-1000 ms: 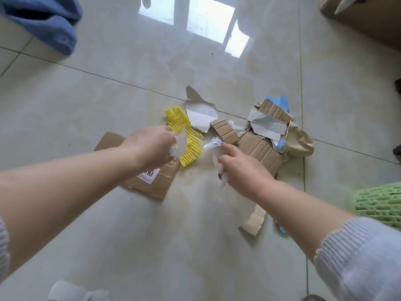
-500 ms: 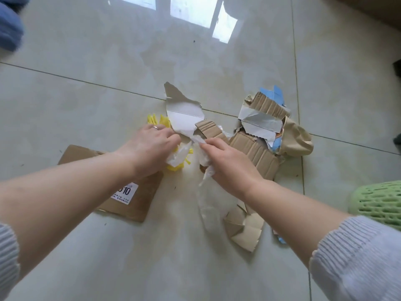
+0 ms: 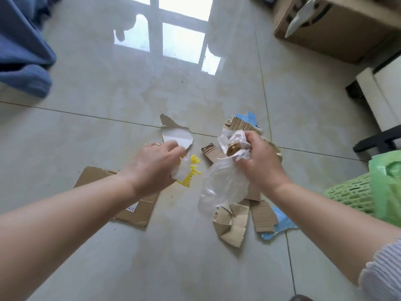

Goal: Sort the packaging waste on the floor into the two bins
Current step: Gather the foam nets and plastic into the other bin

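Note:
My right hand (image 3: 259, 161) grips a bunch of clear plastic film (image 3: 223, 187) that hangs down over torn cardboard scraps (image 3: 233, 222). My left hand (image 3: 155, 168) is closed on a small piece of clear plastic (image 3: 182, 169) together with yellow foam netting (image 3: 192, 170). A white torn card piece (image 3: 176, 136) lies just beyond my left hand. A flat brown cardboard sheet with a label (image 3: 134, 210) lies under my left forearm. Blue-backed cardboard (image 3: 280, 222) lies near my right forearm. A green mesh bin (image 3: 351, 192) with a green bag (image 3: 386, 187) stands at the right edge.
A large cardboard box (image 3: 338, 25) sits at the far right. Blue fabric (image 3: 21, 51) hangs at the upper left. A white cabinet (image 3: 382, 92) and a black chair leg (image 3: 377, 139) stand to the right. The floor is glossy tile.
My right hand has lifted the clear plastic film off the floor and moved right. My left hand has risen with plastic and yellow netting. The view has tilted up.

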Motion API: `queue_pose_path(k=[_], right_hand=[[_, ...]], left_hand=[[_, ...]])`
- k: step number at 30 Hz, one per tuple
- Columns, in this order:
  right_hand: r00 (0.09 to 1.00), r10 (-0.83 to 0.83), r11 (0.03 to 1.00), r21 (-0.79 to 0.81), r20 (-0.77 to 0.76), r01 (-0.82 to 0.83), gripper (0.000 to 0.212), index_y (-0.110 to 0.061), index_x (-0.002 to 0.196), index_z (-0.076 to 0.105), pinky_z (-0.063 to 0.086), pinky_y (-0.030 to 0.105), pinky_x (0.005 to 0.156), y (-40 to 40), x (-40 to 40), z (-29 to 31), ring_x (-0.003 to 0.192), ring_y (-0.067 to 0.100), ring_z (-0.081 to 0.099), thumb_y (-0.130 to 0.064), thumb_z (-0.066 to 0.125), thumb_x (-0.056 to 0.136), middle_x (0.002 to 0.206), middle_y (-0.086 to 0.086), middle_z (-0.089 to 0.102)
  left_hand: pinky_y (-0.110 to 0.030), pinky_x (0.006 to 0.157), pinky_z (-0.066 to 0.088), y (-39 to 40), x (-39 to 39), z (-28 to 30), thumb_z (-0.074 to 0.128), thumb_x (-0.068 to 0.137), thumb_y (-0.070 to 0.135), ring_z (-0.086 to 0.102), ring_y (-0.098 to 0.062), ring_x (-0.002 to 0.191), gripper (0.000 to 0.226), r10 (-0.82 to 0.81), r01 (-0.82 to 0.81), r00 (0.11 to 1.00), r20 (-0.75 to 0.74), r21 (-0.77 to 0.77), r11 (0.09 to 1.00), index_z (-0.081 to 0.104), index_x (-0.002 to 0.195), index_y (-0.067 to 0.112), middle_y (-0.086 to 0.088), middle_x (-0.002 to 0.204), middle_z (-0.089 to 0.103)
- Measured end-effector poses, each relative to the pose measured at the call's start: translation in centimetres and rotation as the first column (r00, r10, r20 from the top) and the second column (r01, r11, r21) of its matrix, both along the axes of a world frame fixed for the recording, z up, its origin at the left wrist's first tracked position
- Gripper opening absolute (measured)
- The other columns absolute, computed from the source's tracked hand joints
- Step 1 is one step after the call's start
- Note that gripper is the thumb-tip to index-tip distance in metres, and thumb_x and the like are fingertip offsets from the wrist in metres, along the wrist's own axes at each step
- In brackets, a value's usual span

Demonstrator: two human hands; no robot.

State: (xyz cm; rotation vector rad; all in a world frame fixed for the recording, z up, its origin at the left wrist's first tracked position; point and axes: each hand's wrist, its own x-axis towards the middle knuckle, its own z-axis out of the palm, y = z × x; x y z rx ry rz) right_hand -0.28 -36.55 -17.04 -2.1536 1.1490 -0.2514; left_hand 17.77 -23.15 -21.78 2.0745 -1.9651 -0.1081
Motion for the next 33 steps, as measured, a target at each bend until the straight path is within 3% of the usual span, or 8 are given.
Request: queue_pose_path(k=[4,7,11,16,21,27,29,33], right_hand=[[0.994,-0.082,0.996,0.042,0.07,0.079,0.038,-0.011,0.095,0.061,0.05,0.036,0.073,0.5,-2.4,4.7,0.084,0.027,0.06,-0.025,0.048,0.062,0.092,0.01,0.065],[0.987,-0.131,0.991,0.046,0.095,0.128,0.037,-0.011,0.091,0.062,0.053,0.042,0.077,1.1,-5.3,7.4,0.086,0.032,0.061,-0.023,0.047,0.059,0.094,0.015,0.064],[0.971,-0.192,0.981,0.064,0.141,0.184,0.03,-0.008,0.094,0.062,0.052,0.046,0.084,1.7,-9.9,11.4,0.093,0.033,0.061,-0.016,0.055,0.066,0.101,0.016,0.063],[0.942,-0.285,0.958,0.062,0.175,0.278,0.022,-0.002,0.096,0.062,0.047,0.034,0.078,1.1,-16.4,15.6,0.091,0.027,0.057,-0.009,0.068,0.076,0.101,0.011,0.057],[0.9,-0.368,0.928,0.033,0.232,0.371,0.017,-0.015,0.069,0.049,0.035,0.025,0.055,-0.2,-23.2,17.9,0.062,0.014,0.044,-0.009,0.061,0.08,0.066,-0.002,0.048],[0.805,-0.508,0.837,-0.046,0.307,0.545,0.036,-0.021,0.065,0.029,0.028,0.025,0.049,-4.6,-30.6,18.9,0.055,0.012,0.037,-0.007,0.057,0.082,0.063,-0.004,0.04],[0.79,-0.532,0.808,-0.097,0.306,0.581,0.035,-0.019,0.066,0.028,0.025,0.025,0.047,-6.6,-32.5,18.9,0.055,0.013,0.034,-0.006,0.056,0.083,0.061,-0.004,0.036],[0.79,-0.557,0.771,-0.196,0.256,0.606,0.024,-0.016,0.072,0.037,0.031,0.029,0.051,-10.7,-34.9,17.7,0.066,0.021,0.043,-0.009,0.057,0.083,0.065,-0.003,0.042]], left_hand=[[-0.011,0.04,0.01,1.2,-1.1,4.9,0.082,0.046,0.009,0.055,-0.028,0.043,0.05,0.028,-0.027,1.0,0.013,-0.053,0.998,0.052,0.084,0.015,-0.008,0.074,0.062],[-0.022,0.04,0.028,1.3,-2.7,8.9,0.076,0.06,0.009,0.061,-0.034,0.054,0.054,0.028,-0.03,0.999,-0.021,-0.081,0.996,0.037,0.095,0.023,-0.01,0.09,0.063],[-0.033,0.056,0.043,0.5,-5.8,14.5,0.071,0.072,0.014,0.064,-0.038,0.078,0.051,0.001,0.0,1.0,0.013,-0.034,0.999,0.052,0.12,0.017,-0.009,0.114,0.055],[-0.028,0.056,0.034,-2.9,-12.5,20.2,0.063,0.075,0.008,0.062,-0.035,0.087,0.041,-0.054,0.053,0.993,0.104,0.011,0.999,0.057,0.116,0.01,-0.01,0.121,0.052],[-0.028,0.061,0.028,-7.1,-20.4,21.8,0.06,0.077,0.009,0.059,-0.031,0.1,0.044,-0.123,0.125,0.988,0.088,-0.024,0.992,0.052,0.12,0.012,-0.009,0.107,0.065],[-0.026,0.05,0.049,-12.2,-28.6,22.3,0.065,0.054,0.02,0.067,-0.027,0.063,0.038,-0.323,0.343,0.928,0.183,-0.086,0.935,0.06,0.091,0.012,-0.003,0.069,0.068],[-0.033,0.069,0.052,-14.3,-31.0,22.2,0.054,0.063,0.034,0.067,-0.031,0.084,0.05,-0.319,0.326,0.943,0.097,-0.07,0.943,0.057,0.107,0.01,-0.007,0.088,0.069],[-0.035,0.101,0.034,-17.9,-35.2,20.9,0.052,0.076,0.041,0.044,-0.029,0.123,0.069,-0.309,0.31,0.95,0.044,-0.015,0.951,0.033,0.135,0.01,-0.009,0.128,0.05]])
